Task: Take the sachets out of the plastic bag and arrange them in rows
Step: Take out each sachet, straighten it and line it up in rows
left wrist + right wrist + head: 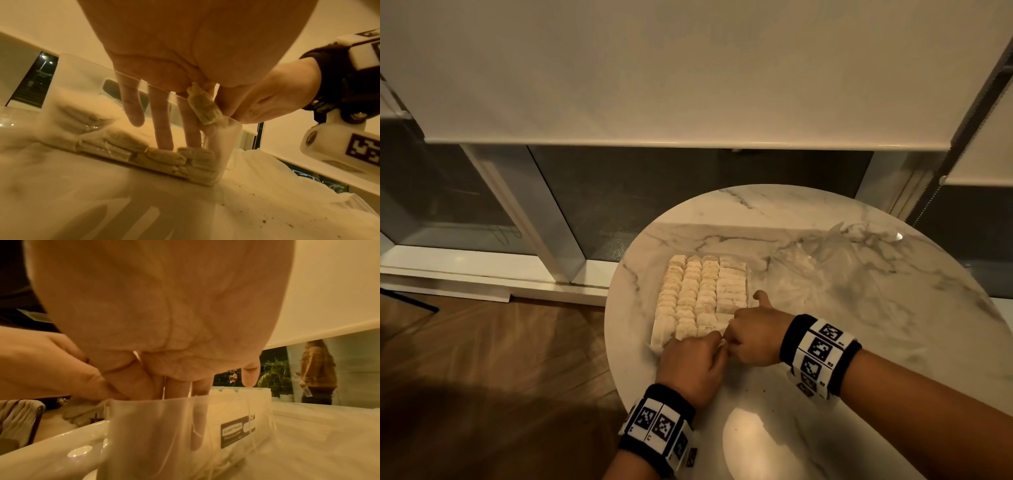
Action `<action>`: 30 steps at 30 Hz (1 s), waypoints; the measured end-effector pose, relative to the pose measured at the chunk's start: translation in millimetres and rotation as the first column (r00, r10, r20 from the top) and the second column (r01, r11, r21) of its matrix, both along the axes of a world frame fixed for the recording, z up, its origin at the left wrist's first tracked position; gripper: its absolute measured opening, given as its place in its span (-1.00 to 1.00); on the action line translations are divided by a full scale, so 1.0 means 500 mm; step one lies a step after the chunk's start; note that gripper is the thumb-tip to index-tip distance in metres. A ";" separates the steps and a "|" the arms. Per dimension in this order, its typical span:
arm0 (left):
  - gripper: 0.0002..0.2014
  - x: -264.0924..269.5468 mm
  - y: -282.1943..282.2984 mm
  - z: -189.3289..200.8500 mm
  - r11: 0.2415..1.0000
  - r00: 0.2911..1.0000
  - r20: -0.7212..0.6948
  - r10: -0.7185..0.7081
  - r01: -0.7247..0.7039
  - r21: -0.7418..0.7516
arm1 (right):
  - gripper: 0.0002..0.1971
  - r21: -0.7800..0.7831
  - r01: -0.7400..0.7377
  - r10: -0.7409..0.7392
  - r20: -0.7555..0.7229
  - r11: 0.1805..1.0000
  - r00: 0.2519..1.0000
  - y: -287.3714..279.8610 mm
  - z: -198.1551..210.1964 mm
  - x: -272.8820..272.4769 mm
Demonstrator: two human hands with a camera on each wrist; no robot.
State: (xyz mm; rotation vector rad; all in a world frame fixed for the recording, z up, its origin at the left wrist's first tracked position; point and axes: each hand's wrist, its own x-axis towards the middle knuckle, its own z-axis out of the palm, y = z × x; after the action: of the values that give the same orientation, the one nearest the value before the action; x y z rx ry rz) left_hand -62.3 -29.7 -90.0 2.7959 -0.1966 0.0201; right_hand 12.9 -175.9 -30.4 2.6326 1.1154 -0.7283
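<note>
Sitting on the round marble table [774, 212]: a clear box [230, 146] filled with rows of sachets [702, 291]. Meeting at the 6 o'clock edge of the box: the left hand [693, 363], pinching one sachet [205, 110] between thumb and forefinger above the box corner, other fingers reaching straight down inside; the right hand [755, 337], fingers curled at the same corner, thumb sticking up, holding what cannot be told. Lying crumpled at 2 o'clock from the box: the plastic bag [842, 253].
</note>
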 end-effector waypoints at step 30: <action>-0.67 -0.035 0.077 0.032 0.949 0.948 0.109 0.298 -0.307 0.070 | -0.90 0.615 0.648 -0.433 -0.485 0.449 0.760 0.072 -0.074 0.016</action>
State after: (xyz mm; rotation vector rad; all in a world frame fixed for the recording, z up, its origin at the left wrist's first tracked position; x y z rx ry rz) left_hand -80.0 8.9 -73.9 2.8852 0.2165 0.2275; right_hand 20.9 -140.0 -67.2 3.8531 0.6402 -0.8646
